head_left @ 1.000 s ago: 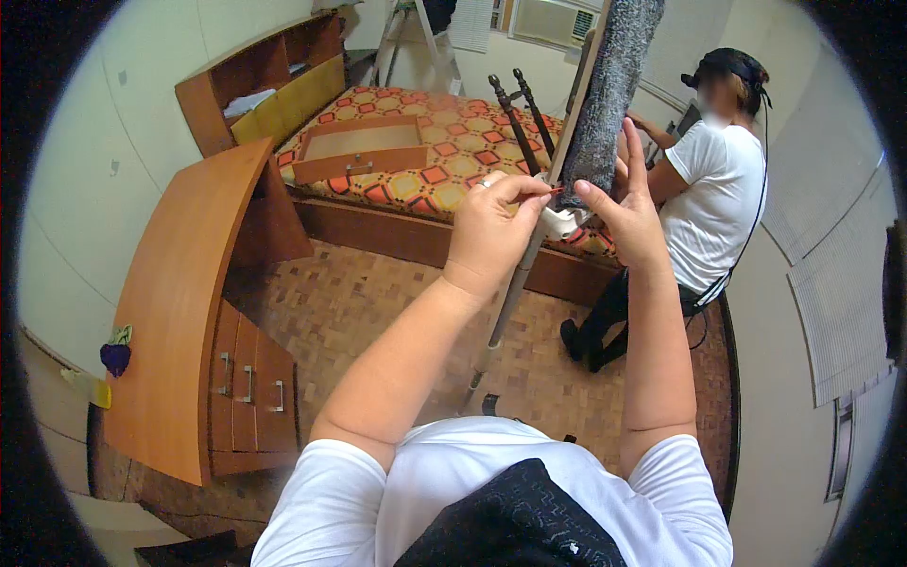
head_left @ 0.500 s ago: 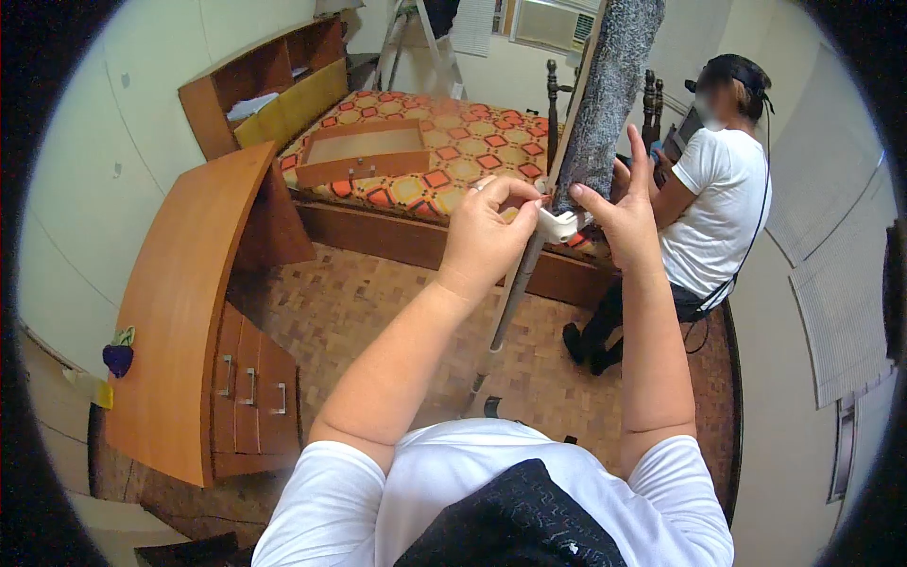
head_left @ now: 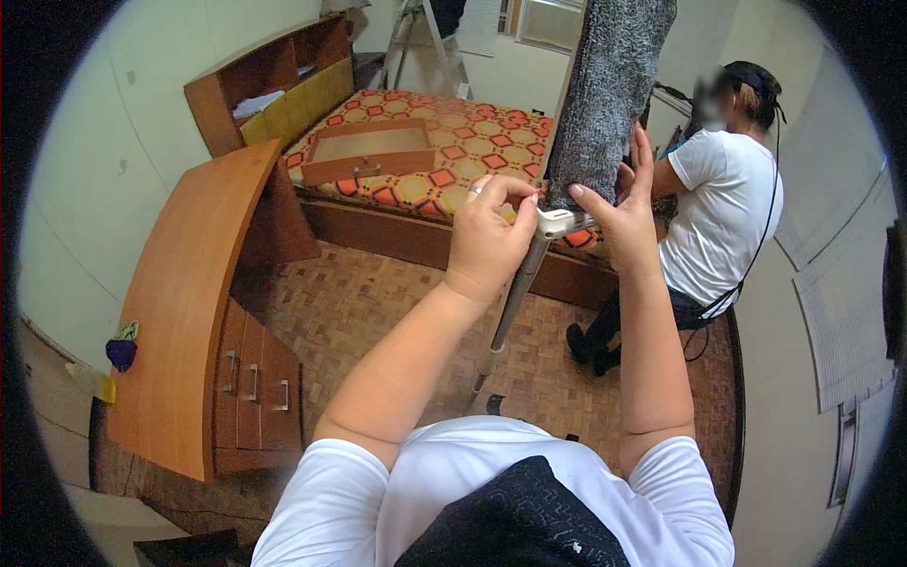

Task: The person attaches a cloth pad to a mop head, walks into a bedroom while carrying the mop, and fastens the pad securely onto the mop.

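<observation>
A long grey fuzzy pad point(head_left: 607, 104) on a flat frame stands upright before me, with a white plastic joint point(head_left: 557, 222) at its lower end and a grey pole point(head_left: 515, 302) running down from there. My left hand point(head_left: 493, 231) pinches something small and reddish at the pad's lower left edge; most of it is hidden by the fingers. My right hand point(head_left: 625, 213) is round the pad's lower right side, thumb on its front and fingers along the edge and partly behind it.
A co-worker point(head_left: 723, 203) in a white shirt stands at the right. Behind are a bed point(head_left: 378, 222) with a patterned cover, a drawer point(head_left: 368, 156) on it, a headboard shelf point(head_left: 269, 80) and a ladder point(head_left: 425, 47). A wooden desk point(head_left: 194, 312) stands at the left.
The pad has turned to show more of its fuzzy face, and its lower end has shifted slightly left. The dark turned posts behind it are now out of sight. My left hand still pinches.
</observation>
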{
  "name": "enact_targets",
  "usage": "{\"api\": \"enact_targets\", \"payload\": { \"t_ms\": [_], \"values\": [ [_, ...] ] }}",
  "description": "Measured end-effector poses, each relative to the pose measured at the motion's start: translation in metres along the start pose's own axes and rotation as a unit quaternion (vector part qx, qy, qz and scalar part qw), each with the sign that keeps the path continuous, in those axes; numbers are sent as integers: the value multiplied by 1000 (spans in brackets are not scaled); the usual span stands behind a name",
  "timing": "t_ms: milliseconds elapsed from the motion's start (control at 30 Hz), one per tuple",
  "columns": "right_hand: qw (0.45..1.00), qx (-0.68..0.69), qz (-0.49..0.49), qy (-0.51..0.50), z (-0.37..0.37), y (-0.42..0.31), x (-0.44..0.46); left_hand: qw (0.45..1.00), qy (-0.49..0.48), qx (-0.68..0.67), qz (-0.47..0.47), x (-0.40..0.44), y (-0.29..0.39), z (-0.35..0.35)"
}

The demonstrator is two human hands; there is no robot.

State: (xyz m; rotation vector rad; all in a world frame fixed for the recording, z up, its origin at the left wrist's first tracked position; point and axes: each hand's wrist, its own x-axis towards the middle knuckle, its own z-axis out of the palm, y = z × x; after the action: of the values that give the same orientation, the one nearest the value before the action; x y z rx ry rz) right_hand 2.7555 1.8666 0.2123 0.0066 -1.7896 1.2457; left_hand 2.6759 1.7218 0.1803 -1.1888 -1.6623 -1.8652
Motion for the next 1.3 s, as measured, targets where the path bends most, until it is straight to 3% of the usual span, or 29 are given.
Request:
{"api": "enact_targets", "payload": {
  "t_ms": [100,267,367,467,600,800,1067,1300],
  "values": [
    [998,52,47,-7,0,-8,-2,1000,1,-8,-5,1,0,1],
    [999,4,36,6,-3,-5,-3,1000,-23,4,-12,2,0,-5],
    [999,-26,25,2,-2,0,-4,997,-12,-76,-24,2,1,-9],
    [1000,-16,5,0,-1,0,-2,999,-13,3,48,4,-4,-19],
    [998,41,55,-5,3,-10,-2,999,-31,23,31,5,8,-28],
    [998,60,17,3,4,0,2,998,-43,-9,34,8,7,-24],
    [995,94,38,-18,4,-2,3,998,-33,-46,4,8,-5,-20],
    [997,72,16,-16,1,1,2,999,-52,0,2,8,2,-24]
  ]
}}
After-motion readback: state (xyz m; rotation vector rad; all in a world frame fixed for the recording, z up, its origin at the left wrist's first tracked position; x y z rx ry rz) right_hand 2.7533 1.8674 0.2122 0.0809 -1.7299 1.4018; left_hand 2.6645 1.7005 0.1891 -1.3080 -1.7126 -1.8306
